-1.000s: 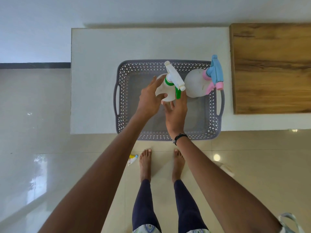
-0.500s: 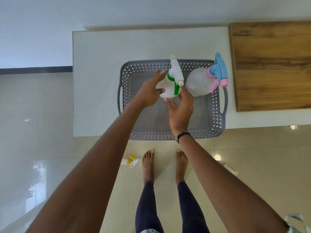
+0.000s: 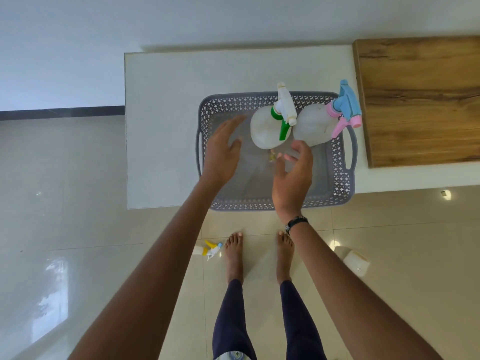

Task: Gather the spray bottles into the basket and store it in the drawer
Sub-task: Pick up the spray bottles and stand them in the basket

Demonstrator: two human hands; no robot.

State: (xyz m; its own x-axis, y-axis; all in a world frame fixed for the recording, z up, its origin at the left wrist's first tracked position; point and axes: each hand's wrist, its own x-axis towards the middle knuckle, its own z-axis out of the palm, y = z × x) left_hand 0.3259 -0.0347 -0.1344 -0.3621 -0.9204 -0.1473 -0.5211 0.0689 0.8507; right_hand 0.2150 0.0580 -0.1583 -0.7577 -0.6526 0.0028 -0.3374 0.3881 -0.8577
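A grey perforated basket (image 3: 340, 175) sits on the white counter (image 3: 161, 120), its near edge over the counter's front. Two white spray bottles stand upright at the basket's back: one with a green and white trigger head (image 3: 265, 128), and to its right one with a pink and blue head (image 3: 314, 126). My left hand (image 3: 223, 152) hovers open over the basket's left part, just left of the green-headed bottle. My right hand (image 3: 293, 175) is open in front of the bottles, touching neither. A third bottle with a yellow and blue head (image 3: 207, 250) lies on the floor by my left foot.
A wooden top (image 3: 426, 97) adjoins the counter on the right, close to the pink-headed bottle. A pale rounded object (image 3: 356, 261) lies on the tiled floor right of my feet. I stand barefoot against the counter's front edge.
Both hands held the green-headed bottle over the basket; now it stands in the basket beside the other and both hands have let go and drawn back, open.
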